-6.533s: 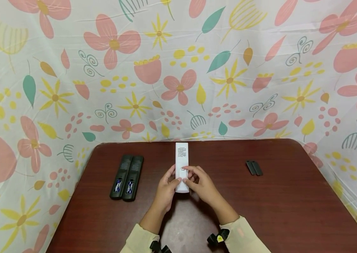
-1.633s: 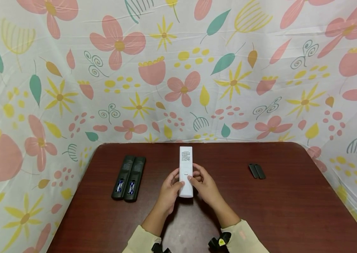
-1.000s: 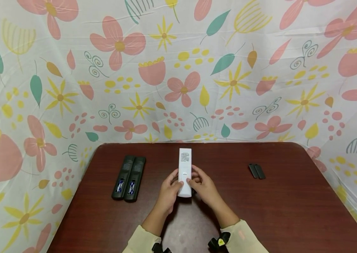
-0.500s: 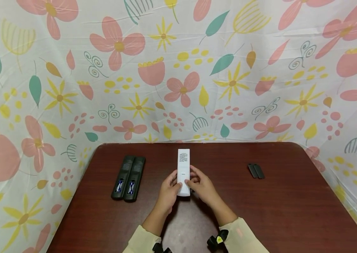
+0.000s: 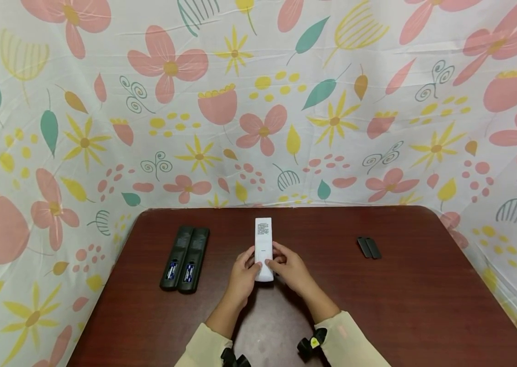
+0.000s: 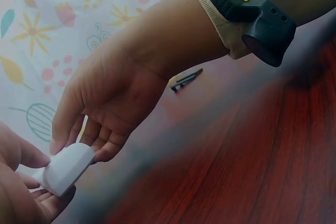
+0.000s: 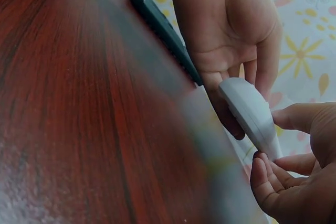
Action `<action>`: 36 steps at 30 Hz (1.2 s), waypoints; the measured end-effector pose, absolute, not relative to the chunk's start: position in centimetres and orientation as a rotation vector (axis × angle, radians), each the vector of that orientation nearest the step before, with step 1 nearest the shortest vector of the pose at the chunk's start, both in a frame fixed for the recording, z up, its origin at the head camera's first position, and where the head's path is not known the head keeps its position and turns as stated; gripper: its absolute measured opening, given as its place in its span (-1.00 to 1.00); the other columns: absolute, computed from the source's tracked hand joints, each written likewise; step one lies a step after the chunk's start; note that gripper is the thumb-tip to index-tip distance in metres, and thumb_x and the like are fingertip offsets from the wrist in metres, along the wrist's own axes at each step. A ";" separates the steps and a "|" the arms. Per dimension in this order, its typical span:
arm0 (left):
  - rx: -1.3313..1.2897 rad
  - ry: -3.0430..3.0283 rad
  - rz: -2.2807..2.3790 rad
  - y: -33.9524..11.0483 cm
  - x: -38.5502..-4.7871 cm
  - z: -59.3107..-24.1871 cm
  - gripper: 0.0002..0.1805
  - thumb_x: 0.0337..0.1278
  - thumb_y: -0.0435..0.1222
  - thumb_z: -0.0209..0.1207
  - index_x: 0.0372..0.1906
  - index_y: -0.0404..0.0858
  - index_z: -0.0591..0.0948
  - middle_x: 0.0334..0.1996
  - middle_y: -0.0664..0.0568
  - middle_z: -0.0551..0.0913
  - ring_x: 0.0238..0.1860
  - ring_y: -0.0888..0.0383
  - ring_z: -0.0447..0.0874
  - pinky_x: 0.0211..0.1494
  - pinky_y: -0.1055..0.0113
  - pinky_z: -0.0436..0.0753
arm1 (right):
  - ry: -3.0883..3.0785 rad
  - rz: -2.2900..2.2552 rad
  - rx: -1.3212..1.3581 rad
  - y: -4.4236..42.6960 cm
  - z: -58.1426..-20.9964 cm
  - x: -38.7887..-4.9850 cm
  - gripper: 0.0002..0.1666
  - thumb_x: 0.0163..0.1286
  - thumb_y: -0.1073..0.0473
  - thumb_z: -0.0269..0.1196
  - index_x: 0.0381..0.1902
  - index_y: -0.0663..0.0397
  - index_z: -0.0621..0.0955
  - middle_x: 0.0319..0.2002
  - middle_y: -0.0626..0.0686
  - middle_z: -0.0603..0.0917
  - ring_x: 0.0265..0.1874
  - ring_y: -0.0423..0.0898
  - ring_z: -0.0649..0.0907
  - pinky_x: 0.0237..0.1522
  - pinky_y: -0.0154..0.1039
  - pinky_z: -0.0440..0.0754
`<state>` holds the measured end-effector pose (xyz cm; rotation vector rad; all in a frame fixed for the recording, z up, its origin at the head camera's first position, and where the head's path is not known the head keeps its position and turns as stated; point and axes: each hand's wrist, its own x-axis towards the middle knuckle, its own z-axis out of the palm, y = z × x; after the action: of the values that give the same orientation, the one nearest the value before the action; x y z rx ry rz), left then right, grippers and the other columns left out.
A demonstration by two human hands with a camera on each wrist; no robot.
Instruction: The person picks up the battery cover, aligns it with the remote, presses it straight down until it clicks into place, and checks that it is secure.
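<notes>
A white remote (image 5: 264,239) is held upright at the middle of the table, its labelled back facing the camera. My left hand (image 5: 241,275) grips its left edge, thumb on the lower back. From the other side my right hand (image 5: 292,270) pinches it, thumb also on the back and fingers bent at the edge. Both wrist views show the remote's end, in the left wrist view as a white block (image 6: 68,169) and in the right wrist view as a rounded white body (image 7: 249,111), with fingertips of both hands around it. Its front face is hidden in the head view.
Two black remotes (image 5: 188,260) lie side by side on the left of the table, blue batteries showing in their lower parts. Two small black covers (image 5: 369,247) lie together on the right. A floral cloth (image 5: 258,168) hangs behind the brown table (image 5: 423,306).
Compared with the oldest frame, the right index finger is off the remote's back and at its edge. Over the last second the remote and both hands shifted slightly left in view.
</notes>
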<state>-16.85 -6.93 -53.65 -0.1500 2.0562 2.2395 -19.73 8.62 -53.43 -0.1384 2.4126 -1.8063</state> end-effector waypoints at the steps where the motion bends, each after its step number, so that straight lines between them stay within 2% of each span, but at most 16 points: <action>1: -0.154 2.058 2.237 -6.9 -16.9 -53.7 -0.37 0.39 -0.46 0.05 0.52 -0.42 0.23 0.49 -0.33 0.17 0.48 -0.24 0.30 0.28 0.22 0.56 | 2.409 -1.809 -0.133 8.6 -53.5 -19.8 -0.27 0.32 0.24 0.38 0.42 0.26 0.44 0.12 0.28 0.68 -0.20 -0.07 0.66 -0.32 -0.38 0.59; 9: -0.138 2.063 2.204 -7.1 -17.0 -54.1 -0.36 0.40 -0.48 0.00 0.54 -0.43 0.19 0.43 -0.42 0.35 0.44 -0.21 0.38 0.35 0.06 0.52 | 2.414 -1.764 -0.123 8.5 -53.8 -19.9 -0.27 0.32 0.21 0.38 0.40 0.31 0.44 0.16 0.28 0.66 -0.14 -0.05 0.68 -0.27 -0.35 0.60; 14: -0.133 2.091 2.215 -7.0 -17.1 -54.4 -0.39 0.41 -0.49 0.00 0.51 -0.45 0.23 0.48 -0.40 0.26 0.48 -0.25 0.29 0.44 -0.05 0.43 | 2.413 -1.739 -0.126 8.5 -53.8 -20.2 -0.27 0.34 0.18 0.37 0.40 0.29 0.44 0.19 0.26 0.65 -0.11 -0.06 0.69 -0.24 -0.32 0.62; 19: -0.138 2.151 2.208 -7.0 -17.4 -54.6 -0.42 0.41 -0.50 0.01 0.48 -0.48 0.27 0.51 -0.35 0.16 0.51 -0.27 0.22 0.46 -0.06 0.40 | 2.403 -1.731 -0.128 8.3 -53.8 -20.5 -0.29 0.35 0.21 0.36 0.40 0.30 0.44 0.19 0.26 0.66 -0.08 -0.04 0.69 -0.25 -0.34 0.61; 26: -0.157 2.248 2.138 -7.3 -17.6 -54.9 -0.45 0.42 -0.46 0.03 0.46 -0.43 0.33 0.51 -0.36 0.22 0.53 -0.23 0.19 0.49 -0.11 0.34 | 2.395 -1.737 -0.133 7.9 -54.2 -20.7 -0.30 0.32 0.22 0.37 0.37 0.35 0.46 0.15 0.27 0.67 -0.13 -0.09 0.67 -0.30 -0.37 0.58; 36: -0.137 2.348 2.073 -7.2 -17.8 -55.1 -0.44 0.36 -0.50 0.04 0.43 -0.51 0.34 0.47 -0.38 0.31 0.52 -0.22 0.22 0.51 -0.11 0.30 | 2.465 -1.682 -0.152 7.9 -54.5 -20.9 -0.31 0.29 0.22 0.38 0.33 0.39 0.49 0.12 0.28 0.66 -0.09 -0.01 0.70 -0.21 -0.38 0.58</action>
<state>-17.79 -7.19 -55.10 -0.1373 2.3482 2.0734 -20.89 7.86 -54.53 -0.1523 2.4648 -1.6817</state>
